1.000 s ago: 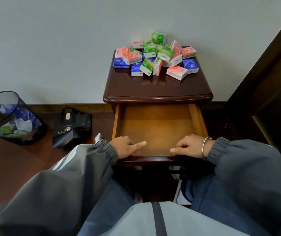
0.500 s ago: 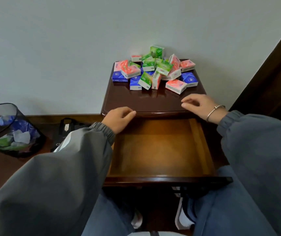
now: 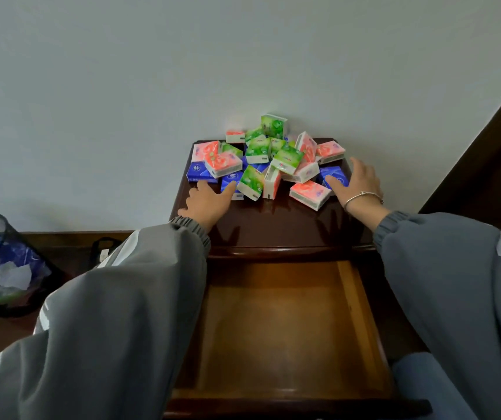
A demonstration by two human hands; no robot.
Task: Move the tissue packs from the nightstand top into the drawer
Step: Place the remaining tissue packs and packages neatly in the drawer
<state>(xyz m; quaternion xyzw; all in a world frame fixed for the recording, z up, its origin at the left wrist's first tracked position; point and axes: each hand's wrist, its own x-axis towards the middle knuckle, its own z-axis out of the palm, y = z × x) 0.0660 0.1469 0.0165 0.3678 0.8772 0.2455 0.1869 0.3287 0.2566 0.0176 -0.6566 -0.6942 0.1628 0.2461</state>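
Several small tissue packs (image 3: 268,159) in green, pink and blue lie heaped at the back of the dark wooden nightstand top (image 3: 273,225), against the wall. My left hand (image 3: 208,201) is open, its fingertips touching a blue pack (image 3: 231,184) at the pile's front left. My right hand (image 3: 353,183), a bracelet on its wrist, is open at the pile's right side, fingers on another blue pack (image 3: 334,177) beside a pink pack (image 3: 309,194). Below, the drawer (image 3: 279,322) stands pulled out with nothing in it.
A black mesh waste bin (image 3: 3,265) with scraps inside stands on the floor at the left. A dark bag (image 3: 103,250) lies by the baseboard. Dark wooden furniture (image 3: 491,153) rises at the right.
Both hands left the drawer's front edge, rose over the nightstand top and reached the tissue pile. The view shifted forward and closer.
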